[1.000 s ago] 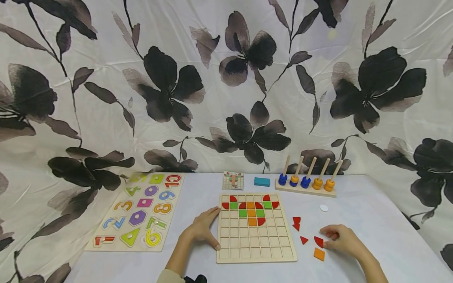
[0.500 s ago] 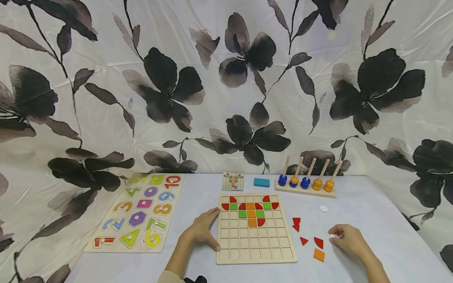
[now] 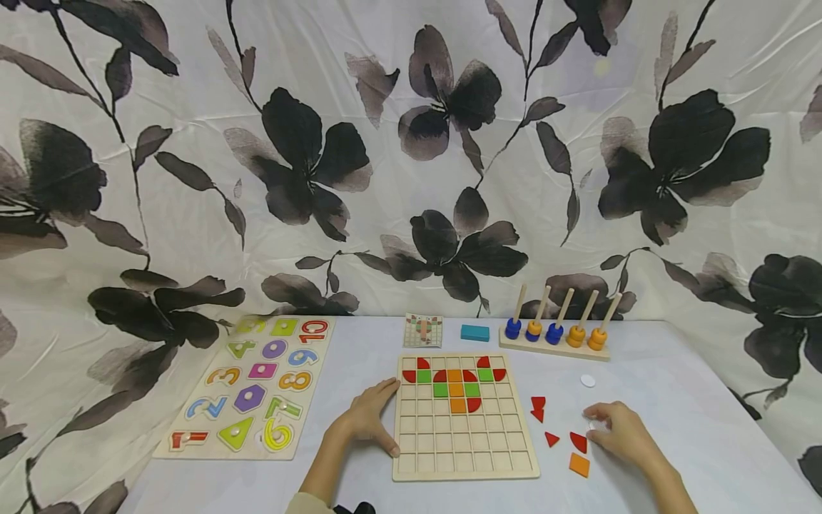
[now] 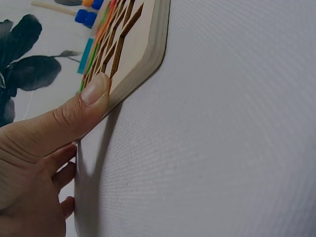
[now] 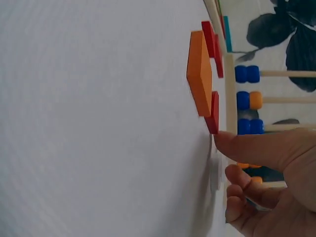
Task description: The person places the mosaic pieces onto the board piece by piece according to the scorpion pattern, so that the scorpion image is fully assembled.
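Observation:
The wooden grid board [image 3: 465, 442] lies flat, with red, green and orange pieces in its upper rows. My left hand [image 3: 369, 414] spreads along its left edge, thumb and forefinger touching that side; the thumb [image 4: 91, 101] shows against the edge in the left wrist view. Over the table on the right, my right hand [image 3: 623, 432] has a small white disc [image 5: 216, 170] between thumb and fingers, its contact partly hidden. The thumb tip is right by a red quarter-circle piece [image 3: 579, 442]. Near it lie an orange square [image 3: 579, 465] and a red triangle [image 3: 551, 439].
More red pieces [image 3: 538, 408] lie right of the board, and another white disc [image 3: 587, 380] lies farther back. Behind stand a pattern card [image 3: 422, 330], a blue block [image 3: 474, 332] and a peg stand with rings [image 3: 555, 344]. A number puzzle board [image 3: 302, 428] occupies the left.
My right hand has drawn back from the red quarter-circle piece, then come left toward it again; the white disc between its fingers has shifted left too. The left hand and board stay put.

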`<state>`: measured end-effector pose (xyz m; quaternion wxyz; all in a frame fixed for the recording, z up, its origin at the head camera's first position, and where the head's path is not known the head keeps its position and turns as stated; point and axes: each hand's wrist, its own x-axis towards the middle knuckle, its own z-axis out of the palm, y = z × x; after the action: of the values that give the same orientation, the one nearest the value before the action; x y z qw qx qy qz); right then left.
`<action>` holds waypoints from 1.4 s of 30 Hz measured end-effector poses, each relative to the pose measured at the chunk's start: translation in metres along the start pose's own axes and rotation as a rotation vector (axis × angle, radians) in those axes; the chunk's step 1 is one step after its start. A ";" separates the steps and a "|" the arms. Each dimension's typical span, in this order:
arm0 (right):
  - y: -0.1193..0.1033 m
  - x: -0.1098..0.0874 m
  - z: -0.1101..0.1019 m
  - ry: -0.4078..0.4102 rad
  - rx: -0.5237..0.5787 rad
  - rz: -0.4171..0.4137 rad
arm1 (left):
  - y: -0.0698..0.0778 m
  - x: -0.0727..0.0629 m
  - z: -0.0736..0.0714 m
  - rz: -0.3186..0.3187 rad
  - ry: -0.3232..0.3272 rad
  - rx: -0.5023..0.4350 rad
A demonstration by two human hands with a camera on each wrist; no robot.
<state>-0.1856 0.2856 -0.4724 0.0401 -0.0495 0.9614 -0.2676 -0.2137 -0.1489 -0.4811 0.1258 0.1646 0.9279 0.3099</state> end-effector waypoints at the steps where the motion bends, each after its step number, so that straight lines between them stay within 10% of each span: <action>1: -0.003 0.000 0.001 -0.003 0.005 0.001 | 0.000 0.000 0.000 0.000 0.001 0.000; 17: -0.023 0.006 0.014 -0.131 0.034 -0.045 | -0.001 0.000 -0.001 0.018 0.000 -0.001; 26: -0.029 0.000 0.005 -0.148 -0.034 0.106 | -0.001 0.000 0.001 0.008 -0.008 0.006; 42: -0.022 0.002 0.003 -0.164 0.208 -0.019 | -0.002 0.001 0.002 -0.012 -0.002 -0.001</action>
<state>-0.1852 0.2652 -0.4638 0.1209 -0.0760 0.9215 -0.3612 -0.2141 -0.1495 -0.4837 0.1286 0.1591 0.9286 0.3096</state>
